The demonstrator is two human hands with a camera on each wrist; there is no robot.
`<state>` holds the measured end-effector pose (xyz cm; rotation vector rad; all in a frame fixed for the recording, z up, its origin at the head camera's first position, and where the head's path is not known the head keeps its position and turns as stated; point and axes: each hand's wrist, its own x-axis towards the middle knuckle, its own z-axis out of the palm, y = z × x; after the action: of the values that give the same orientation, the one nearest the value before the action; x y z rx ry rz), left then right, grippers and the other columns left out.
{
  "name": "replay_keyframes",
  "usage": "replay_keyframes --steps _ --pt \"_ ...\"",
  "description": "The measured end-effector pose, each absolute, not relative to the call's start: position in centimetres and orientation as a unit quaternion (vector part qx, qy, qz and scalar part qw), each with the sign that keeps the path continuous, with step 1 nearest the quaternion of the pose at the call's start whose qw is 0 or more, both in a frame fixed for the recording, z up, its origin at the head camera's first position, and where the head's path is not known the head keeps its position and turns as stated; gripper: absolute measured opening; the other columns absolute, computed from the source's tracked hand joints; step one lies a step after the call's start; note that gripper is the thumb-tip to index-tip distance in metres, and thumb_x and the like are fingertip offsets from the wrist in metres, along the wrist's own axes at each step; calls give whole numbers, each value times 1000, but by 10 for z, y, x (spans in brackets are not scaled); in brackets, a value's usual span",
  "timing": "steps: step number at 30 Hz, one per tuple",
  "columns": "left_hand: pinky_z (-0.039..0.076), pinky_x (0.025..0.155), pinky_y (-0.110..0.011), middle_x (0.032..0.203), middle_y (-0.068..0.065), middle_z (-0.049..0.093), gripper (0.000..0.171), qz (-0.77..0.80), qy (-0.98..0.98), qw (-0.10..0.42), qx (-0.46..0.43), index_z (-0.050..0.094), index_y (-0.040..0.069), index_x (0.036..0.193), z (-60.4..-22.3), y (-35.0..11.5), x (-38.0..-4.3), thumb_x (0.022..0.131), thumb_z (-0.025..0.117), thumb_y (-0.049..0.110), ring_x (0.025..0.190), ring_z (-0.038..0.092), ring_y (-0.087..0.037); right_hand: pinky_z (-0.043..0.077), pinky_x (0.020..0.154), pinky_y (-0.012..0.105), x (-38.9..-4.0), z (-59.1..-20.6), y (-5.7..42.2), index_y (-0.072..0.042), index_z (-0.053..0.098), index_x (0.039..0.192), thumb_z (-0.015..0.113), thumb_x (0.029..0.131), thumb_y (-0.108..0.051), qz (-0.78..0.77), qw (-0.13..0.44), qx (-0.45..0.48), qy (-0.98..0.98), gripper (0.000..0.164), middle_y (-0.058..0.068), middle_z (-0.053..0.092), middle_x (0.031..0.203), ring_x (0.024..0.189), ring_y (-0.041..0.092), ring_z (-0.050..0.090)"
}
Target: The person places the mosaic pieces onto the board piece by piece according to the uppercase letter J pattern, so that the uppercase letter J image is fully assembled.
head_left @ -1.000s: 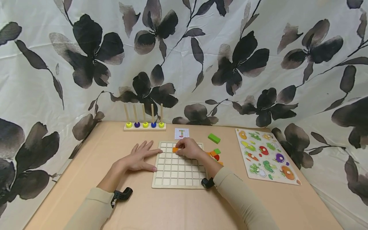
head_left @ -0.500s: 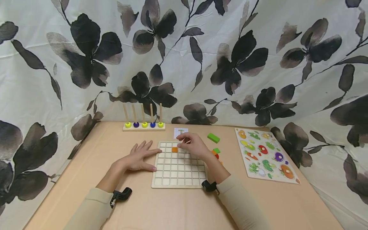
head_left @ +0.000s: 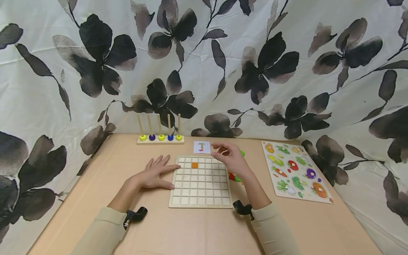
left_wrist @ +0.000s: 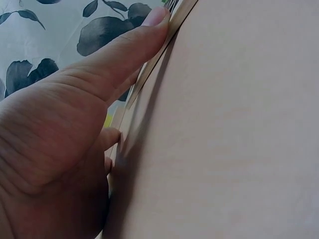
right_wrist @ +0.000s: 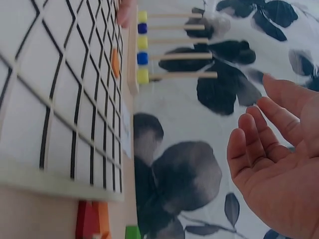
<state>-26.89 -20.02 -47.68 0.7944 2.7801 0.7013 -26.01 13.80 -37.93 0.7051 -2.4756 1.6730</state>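
Observation:
A pale wooden grid board (head_left: pixel 199 207) lies in the middle of the table. One orange square tile (head_left: pixel 194 165) sits in a cell near its top left. My left hand (head_left: pixel 156 175) rests spread at the board's left edge, thumb and index fingertip touching the rim; the left wrist view shows the thumb (left_wrist: pixel 124 52) on the edge. Above the board's top right corner is my right hand (head_left: pixel 232 158), fingers loosely bent and nothing between them, as the right wrist view shows too. Below it, several coloured blocks (head_left: pixel 235 177) lie right of the board, partly hidden by the hand and forearm.
A small pattern card (head_left: pixel 202 147) lies just behind the board. At the back left stands a peg rack (head_left: pixel 160 141) with yellow and blue rings. A vegetable puzzle board (head_left: pixel 296 173) lies at the right. Flowered cloth (head_left: pixel 207 71) hangs behind the table.
My right hand has let go of the orange tile, lifted off it and moved right, past the board's top right corner. The left hand has stayed in place.

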Motion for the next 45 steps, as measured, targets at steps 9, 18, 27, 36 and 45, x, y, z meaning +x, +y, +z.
replay_keyframes --steps 9,18,27,36,45 --pt "-6 109 -65 160 -18 8 82 247 929 84 262 43 39 143 -479 -199 -269 71 72 65 144 -3 -44 51 75 27 -284 -406 174 -22 66 120 70 88 -28 514 75 179 -835 32 0 63 112 92 22 55" --pt "-5 108 -67 159 -20 9 81 241 930 78 267 44 37 143 -476 -198 -268 72 71 64 144 -1 -46 50 81 32 -288 -409 195 -18 65 121 70 89 -26 499 81 172 -846 34 3 62 116 96 24 55" --pt "-5 108 -67 159 -20 11 82 236 931 77 267 45 36 143 -476 -198 -268 71 71 66 144 -1 -46 49 77 36 -295 -422 216 -20 65 119 70 89 -26 486 64 143 -860 31 4 64 113 95 22 54" --pt "-5 108 -67 159 -18 9 82 241 931 80 264 44 37 143 -477 -198 -268 72 71 65 144 -2 -46 50 72 32 -304 -436 234 -19 68 113 71 88 -19 483 50 133 -864 25 12 65 106 91 24 56" --pt "-4 108 -68 159 -20 11 83 232 932 77 266 45 36 143 -477 -198 -268 71 71 66 144 -1 -46 48 76 30 -306 -443 242 -6 65 119 69 89 -13 462 35 130 -877 32 18 65 111 92 26 55"
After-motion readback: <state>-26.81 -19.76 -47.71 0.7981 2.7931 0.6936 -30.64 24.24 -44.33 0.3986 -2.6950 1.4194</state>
